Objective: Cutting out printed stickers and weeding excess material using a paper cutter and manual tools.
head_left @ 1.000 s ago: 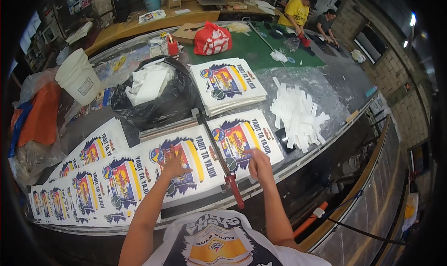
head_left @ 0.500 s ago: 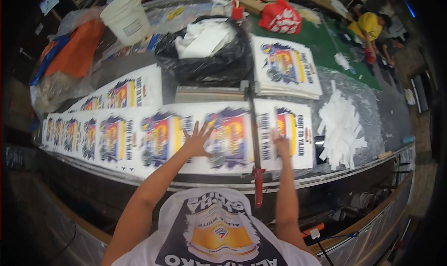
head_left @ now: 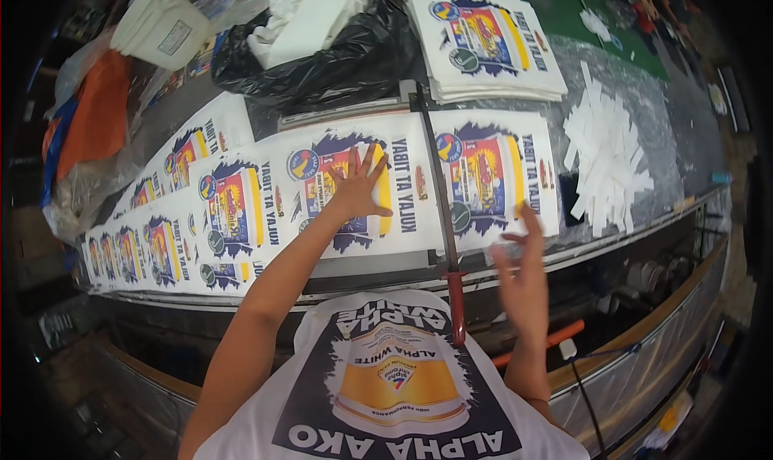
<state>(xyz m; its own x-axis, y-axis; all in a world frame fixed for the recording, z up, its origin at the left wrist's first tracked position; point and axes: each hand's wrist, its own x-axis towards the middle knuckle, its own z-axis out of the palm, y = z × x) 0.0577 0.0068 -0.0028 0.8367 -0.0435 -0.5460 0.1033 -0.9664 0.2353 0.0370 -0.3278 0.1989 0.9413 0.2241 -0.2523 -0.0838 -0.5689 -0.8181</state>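
Observation:
My left hand (head_left: 351, 192) lies spread on a long run of printed white sheets (head_left: 403, 202), left of a long cutter blade (head_left: 435, 162) with a red handle (head_left: 455, 303). My right hand (head_left: 522, 275), slightly blurred, is at the front edge of the printed sheet (head_left: 483, 162) right of the blade, fingers apart; I see nothing held in it. More overlapping sheets (head_left: 165, 263) fan out to the left. A stack of printed sheets (head_left: 491, 45) sits behind the cutter. A pile of white strips (head_left: 608, 158) lies to the right.
Behind are a black bag (head_left: 241, 73) holding white offcuts (head_left: 310, 21) and a white bucket (head_left: 165, 25). Orange sheeting (head_left: 105, 97) is at far left, a green mat (head_left: 640, 57) at back right. Part of a co-worker (head_left: 652, 1) shows there. An orange bar (head_left: 555, 331) is below the table edge.
The view has tilted downward and turned. My left hand remains spread on the sheets; my right hand has moved down toward the sheet's front edge and its fingers have spread.

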